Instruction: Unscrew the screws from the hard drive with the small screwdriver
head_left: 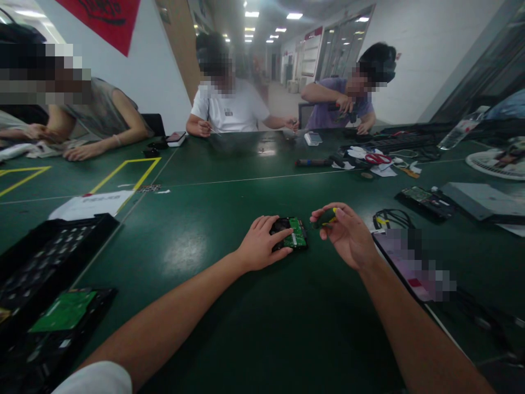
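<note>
A hard drive (pixel 296 234) with a green circuit board facing up lies flat on the table in front of me. My left hand (pixel 262 241) rests over its left part, thumb along the near edge and fingers across the top, holding it against the table. Part of the drive is hidden under those fingers. To its right, my right hand (pixel 346 235) is raised above the table, apart from the drive. Between its thumb and fingers is a slim yellow-and-dark screwdriver (pixel 331 220), its tip too blurred to make out.
A black tray (pixel 92 230) and another green-board device (pixel 68 312) lie at left. Coiled cable (pixel 394 219), a phone (pixel 410 262), a circuit-board device (pixel 424 200) and a grey box (pixel 484 200) stand at right. Across the table several people work near red scissors (pixel 377 158) and a bottle (pixel 461 131).
</note>
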The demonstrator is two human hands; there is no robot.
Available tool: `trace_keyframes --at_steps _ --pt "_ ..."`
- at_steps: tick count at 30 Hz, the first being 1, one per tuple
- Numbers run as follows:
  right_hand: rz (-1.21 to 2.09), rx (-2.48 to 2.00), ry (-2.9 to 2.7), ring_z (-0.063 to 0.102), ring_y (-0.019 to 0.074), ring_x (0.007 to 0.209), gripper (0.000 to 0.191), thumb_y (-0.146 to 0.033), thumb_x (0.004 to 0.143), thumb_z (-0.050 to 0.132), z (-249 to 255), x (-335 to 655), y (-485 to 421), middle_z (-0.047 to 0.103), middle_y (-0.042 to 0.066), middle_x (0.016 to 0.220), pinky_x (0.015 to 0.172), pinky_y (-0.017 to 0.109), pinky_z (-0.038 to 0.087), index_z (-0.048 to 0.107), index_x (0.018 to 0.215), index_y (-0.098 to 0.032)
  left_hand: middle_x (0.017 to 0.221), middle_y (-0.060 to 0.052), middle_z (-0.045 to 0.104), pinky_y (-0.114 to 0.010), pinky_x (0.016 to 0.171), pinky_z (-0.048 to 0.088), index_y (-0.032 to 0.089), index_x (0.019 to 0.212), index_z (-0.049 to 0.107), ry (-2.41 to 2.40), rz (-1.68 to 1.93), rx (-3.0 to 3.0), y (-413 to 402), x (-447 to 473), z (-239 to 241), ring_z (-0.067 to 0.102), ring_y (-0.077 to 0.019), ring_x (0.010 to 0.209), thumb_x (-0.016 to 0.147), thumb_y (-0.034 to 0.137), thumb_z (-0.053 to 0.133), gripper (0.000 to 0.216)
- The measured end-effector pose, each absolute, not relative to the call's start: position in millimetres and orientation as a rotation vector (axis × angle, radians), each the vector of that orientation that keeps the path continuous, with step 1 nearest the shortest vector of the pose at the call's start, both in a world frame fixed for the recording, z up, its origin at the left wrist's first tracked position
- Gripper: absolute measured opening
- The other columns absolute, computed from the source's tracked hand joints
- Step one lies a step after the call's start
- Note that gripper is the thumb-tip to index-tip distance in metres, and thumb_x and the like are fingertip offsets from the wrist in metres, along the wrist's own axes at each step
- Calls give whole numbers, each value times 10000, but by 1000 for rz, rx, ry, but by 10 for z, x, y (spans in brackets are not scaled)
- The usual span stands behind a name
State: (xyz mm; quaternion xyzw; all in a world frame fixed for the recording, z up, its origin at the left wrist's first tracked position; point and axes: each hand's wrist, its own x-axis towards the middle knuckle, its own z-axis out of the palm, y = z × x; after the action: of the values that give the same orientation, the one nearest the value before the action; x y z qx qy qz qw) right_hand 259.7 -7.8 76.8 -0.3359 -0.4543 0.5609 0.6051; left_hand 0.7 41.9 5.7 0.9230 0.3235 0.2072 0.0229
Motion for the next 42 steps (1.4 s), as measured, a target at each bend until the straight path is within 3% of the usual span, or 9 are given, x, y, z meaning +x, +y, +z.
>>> trace_keyframes --at_steps 4,13,32,42 --pt "1297 -773 -1027 725 204 1023 170 -426 964 739 748 2568 -46 773 42 1062 700 279 569 767 1060 -289 1615 -153 463 -648 1228 358 315 1526 622 1027 638 2838 446 -12 66 434 -397 1487 1033 601 587 571" --pt "1319 -766 -1038 718 210 1041 215 -435 969 716 720 2585 -39 772 52 1095 741 304 586 803 1097 -286 1616 -169 455 -649 1194 389 311 1525 628 1032 649 2847 467 -40 13 447 -408 1475 1035 607 575 575" --pt "1339 -747 -1060 694 197 1034 211 -412 963 728 732 2558 -1 762 48 1084 713 279 567 814 1118 -298 1619 -174 451 -628 1196 385 309 1535 620 1021 654 2862 473 -38 5 449 -400 1475 1031 600 588 583" --pt "1281 -835 -1067 714 234 1037 289 -520 986 672 777 2509 -9 771 67 1076 738 330 599 797 1077 -276 1617 -173 459 -631 1202 376 304 1524 633 1024 658 2842 463 -37 13 443 -404 1482 1033 612 574 583"
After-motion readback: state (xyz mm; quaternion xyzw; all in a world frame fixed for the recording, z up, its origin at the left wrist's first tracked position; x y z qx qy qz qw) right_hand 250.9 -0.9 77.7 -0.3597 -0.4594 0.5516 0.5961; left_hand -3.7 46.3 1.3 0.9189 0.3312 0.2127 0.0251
